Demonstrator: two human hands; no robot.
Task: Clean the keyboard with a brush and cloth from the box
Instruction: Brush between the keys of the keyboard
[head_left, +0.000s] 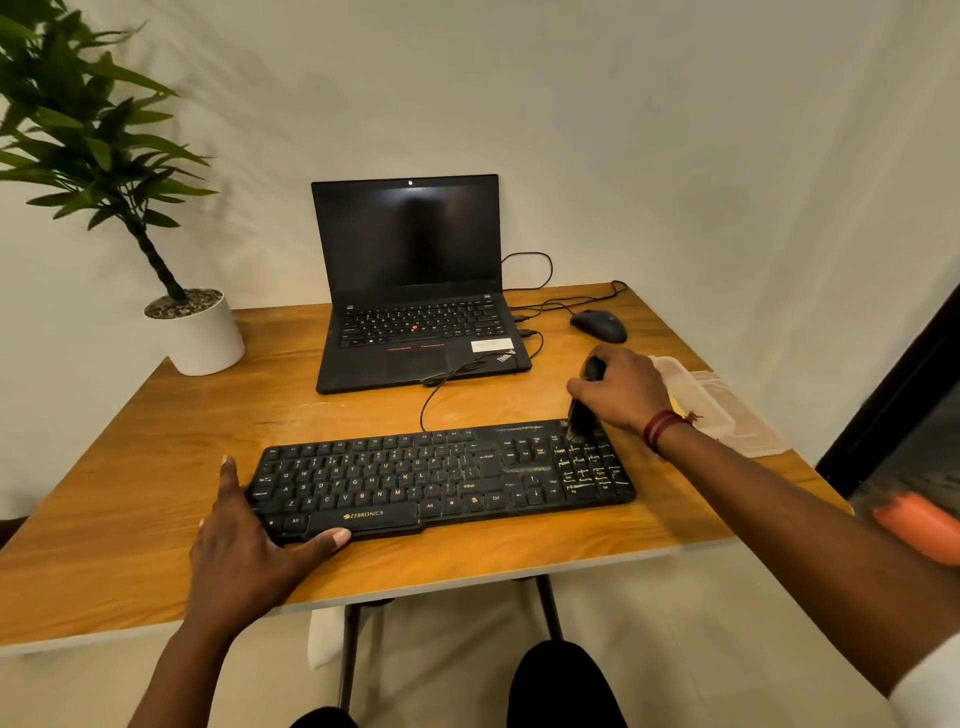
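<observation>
On the wooden table (130, 493), the left hand (249, 540) rests with fingers straight and spread against the left end of the black plastic keyboard (441, 478), whose far right corner meets the bristles of the dark brush (581, 421) gripped by the right hand (623, 389), just beside the clear plastic box (696, 400).

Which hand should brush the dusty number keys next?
The right hand. It grips the brush, and the bristles touch the far right corner of the keyboard, right by those keys. The left hand rests flat on the near left corner and holds no tool.
</observation>
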